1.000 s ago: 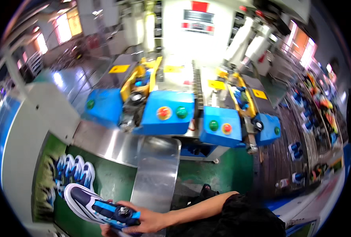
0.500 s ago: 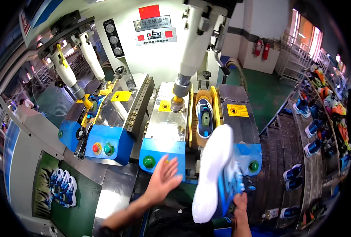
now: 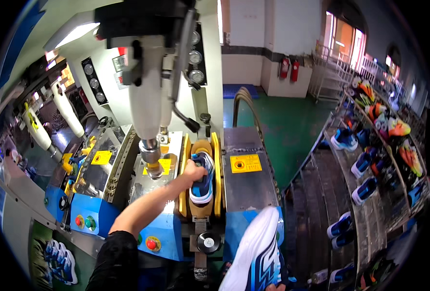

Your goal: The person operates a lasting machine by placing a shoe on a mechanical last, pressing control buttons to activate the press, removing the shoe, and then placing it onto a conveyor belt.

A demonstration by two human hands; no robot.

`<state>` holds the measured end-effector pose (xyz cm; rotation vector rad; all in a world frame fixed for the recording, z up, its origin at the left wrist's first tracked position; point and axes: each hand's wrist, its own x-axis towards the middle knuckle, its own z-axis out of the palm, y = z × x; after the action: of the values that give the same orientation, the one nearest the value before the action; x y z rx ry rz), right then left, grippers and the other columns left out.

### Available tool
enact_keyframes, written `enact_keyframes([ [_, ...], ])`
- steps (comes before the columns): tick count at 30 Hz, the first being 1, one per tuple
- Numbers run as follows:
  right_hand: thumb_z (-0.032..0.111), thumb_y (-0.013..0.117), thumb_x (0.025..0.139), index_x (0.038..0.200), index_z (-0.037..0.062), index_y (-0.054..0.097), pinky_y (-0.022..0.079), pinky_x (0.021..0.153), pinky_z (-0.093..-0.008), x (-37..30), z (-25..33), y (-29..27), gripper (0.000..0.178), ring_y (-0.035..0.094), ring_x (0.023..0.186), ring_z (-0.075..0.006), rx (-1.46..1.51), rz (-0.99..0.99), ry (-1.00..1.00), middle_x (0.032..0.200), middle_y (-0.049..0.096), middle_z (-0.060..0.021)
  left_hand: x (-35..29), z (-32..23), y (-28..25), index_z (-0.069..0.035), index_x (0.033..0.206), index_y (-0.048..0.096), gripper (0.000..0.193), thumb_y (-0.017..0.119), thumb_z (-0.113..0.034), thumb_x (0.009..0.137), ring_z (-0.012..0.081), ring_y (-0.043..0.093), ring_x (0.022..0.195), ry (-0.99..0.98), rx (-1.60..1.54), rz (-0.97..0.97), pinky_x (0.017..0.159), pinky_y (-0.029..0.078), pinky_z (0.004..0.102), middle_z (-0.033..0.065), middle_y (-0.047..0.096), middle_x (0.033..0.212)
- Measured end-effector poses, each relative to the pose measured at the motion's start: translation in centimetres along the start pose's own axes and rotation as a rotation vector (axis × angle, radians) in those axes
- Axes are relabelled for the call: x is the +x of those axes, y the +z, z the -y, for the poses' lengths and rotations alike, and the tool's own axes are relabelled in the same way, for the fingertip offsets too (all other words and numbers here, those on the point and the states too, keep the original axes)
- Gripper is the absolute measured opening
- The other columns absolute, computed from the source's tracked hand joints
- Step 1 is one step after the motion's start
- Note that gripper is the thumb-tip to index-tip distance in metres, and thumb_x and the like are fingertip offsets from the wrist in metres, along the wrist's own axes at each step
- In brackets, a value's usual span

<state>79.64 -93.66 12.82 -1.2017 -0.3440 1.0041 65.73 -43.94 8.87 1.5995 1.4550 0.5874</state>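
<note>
Reaching forward, the left hand (image 3: pixel 195 171) has its fingers curled closed on a navy-and-white shoe (image 3: pixel 203 188), which sits sole-down between yellow side plates (image 3: pixel 217 177) on a machine (image 3: pixel 244 194). At the lower edge, the right hand (image 3: pixel 275 287), mostly out of view, holds a blue shoe (image 3: pixel 259 252), its thick white sole facing left. A rack (image 3: pixel 370 220) of colourful shoes (image 3: pixel 399 127) stands at right.
</note>
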Motion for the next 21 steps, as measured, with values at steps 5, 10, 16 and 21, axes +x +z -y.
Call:
enact_keyframes([
  [5,0.027,0.059,0.094,0.140,-0.0006,0.044,0.051,0.094,-0.0380,1.4,-6.3,-2.9,0.056,0.061,0.109,-0.0252,-0.144,-0.006,-0.047,0.127,0.060,-0.0153,-15.9,-3.1,-10.1,0.001,0.128,0.053,0.056,0.077,-0.013,0.080,0.0222,0.068,0.092,-0.223,-0.442,0.373,0.078,0.058,0.0379,0.0126,0.066,0.110],
  [10,0.024,0.061,0.096,0.119,0.0016,0.064,0.057,0.077,-0.0405,12.9,2.5,13.1,0.032,0.069,0.081,-0.0235,-0.244,0.112,0.413,0.096,0.070,-0.0108,-36.2,4.5,-15.6,0.003,0.144,0.040,0.093,0.085,-0.017,0.065,0.0240,0.063,0.110,-0.204,-1.080,0.215,0.096,0.051,0.0382,0.0158,0.060,0.126],
  [16,0.024,0.061,0.096,0.120,-0.0032,0.059,0.056,0.085,-0.0414,32.9,1.9,25.6,0.036,0.069,0.093,-0.0249,-0.598,0.356,0.317,0.111,0.068,-0.0143,-49.3,13.0,-15.9,0.008,0.138,0.044,0.074,0.076,-0.014,0.074,0.0339,0.062,0.113,-0.129,-1.221,-0.450,0.099,0.051,0.0456,0.0221,0.059,0.128],
  [21,0.037,0.072,0.081,0.125,-0.0102,0.055,0.048,0.098,-0.0436,36.0,-6.6,29.3,0.067,0.060,0.115,-0.0411,-1.182,0.204,-0.344,0.120,0.062,-0.0307,-52.8,17.9,-14.3,0.006,0.134,0.048,0.064,0.071,-0.015,0.079,0.0319,0.062,0.112,-0.554,-1.138,-0.719,0.098,0.051,0.0431,0.0201,0.060,0.126],
])
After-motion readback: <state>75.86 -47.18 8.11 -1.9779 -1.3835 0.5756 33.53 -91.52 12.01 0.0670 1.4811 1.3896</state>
